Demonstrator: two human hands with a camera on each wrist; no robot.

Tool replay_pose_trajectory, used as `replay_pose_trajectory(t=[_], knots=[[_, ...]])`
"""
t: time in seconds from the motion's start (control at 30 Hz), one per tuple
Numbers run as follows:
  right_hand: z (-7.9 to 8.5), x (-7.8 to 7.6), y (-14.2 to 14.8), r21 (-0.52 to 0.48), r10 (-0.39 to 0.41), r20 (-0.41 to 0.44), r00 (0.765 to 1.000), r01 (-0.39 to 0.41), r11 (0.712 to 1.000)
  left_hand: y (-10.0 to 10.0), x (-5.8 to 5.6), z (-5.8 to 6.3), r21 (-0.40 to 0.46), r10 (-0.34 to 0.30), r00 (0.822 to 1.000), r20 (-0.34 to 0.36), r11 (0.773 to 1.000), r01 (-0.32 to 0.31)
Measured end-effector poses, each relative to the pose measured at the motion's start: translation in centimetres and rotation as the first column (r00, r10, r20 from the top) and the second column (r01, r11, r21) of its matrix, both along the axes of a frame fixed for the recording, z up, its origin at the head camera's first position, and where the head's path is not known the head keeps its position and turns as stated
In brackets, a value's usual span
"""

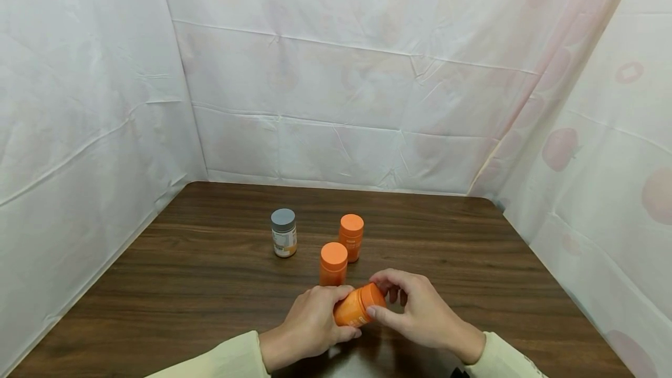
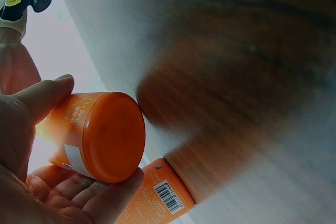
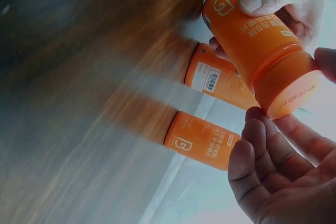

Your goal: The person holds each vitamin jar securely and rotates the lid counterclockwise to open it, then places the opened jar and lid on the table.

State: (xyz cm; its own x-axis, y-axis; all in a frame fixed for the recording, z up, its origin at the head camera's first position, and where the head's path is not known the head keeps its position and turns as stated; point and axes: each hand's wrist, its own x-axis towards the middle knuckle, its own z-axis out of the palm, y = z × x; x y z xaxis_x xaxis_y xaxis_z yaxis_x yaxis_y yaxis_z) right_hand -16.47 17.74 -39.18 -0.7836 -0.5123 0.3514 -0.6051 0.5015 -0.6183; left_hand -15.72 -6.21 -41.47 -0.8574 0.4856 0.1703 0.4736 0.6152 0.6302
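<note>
My left hand (image 1: 315,318) grips an orange pill bottle (image 1: 350,309) round its body and holds it tilted above the table. The thumb of that hand lies along the printed side, seen in the right wrist view. At the other end, the thumb and index finger of my right hand (image 1: 420,311) pinch the bottle's orange cap (image 3: 287,85) by its rim. The cap sits on the bottle. Just beyond my left hand stands a second orange bottle (image 1: 333,264), partly hidden by the hand and the held bottle.
Farther back stands a third orange bottle (image 1: 352,239). To its left is a white bottle with a grey lid (image 1: 284,233). All stand upright on the dark wooden table (image 1: 210,261). Pale curtains (image 1: 336,74) enclose its back and both sides.
</note>
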Motion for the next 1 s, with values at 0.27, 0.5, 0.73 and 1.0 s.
replay_pose_trajectory(t=[0.27, 0.5, 0.73, 1.0], knots=[[0.02, 0.00, 0.24, -0.004, 0.046, -0.031, 0.998, -0.047, 0.999, -0.01, -0.07, 0.05, -0.003, 0.001, 1.000, 0.004, 1.000, -0.001], [0.05, -0.02, 0.46, -0.028, 0.116, -0.102, 0.988, -0.120, 0.992, 0.00, -0.09, -0.04, -0.010, 0.004, 1.000, 0.000, 1.000, -0.004], [-0.11, -0.02, 0.59, -0.042, 0.159, -0.144, 0.977, -0.166, 0.985, 0.01, -0.08, -0.14, -0.014, 0.010, 1.000, -0.010, 1.000, -0.010], [0.08, 0.29, 0.48, -0.030, 0.178, -0.198, 0.964, -0.187, 0.982, 0.01, -0.01, -0.12, -0.008, 0.003, 1.000, 0.006, 1.000, -0.003]])
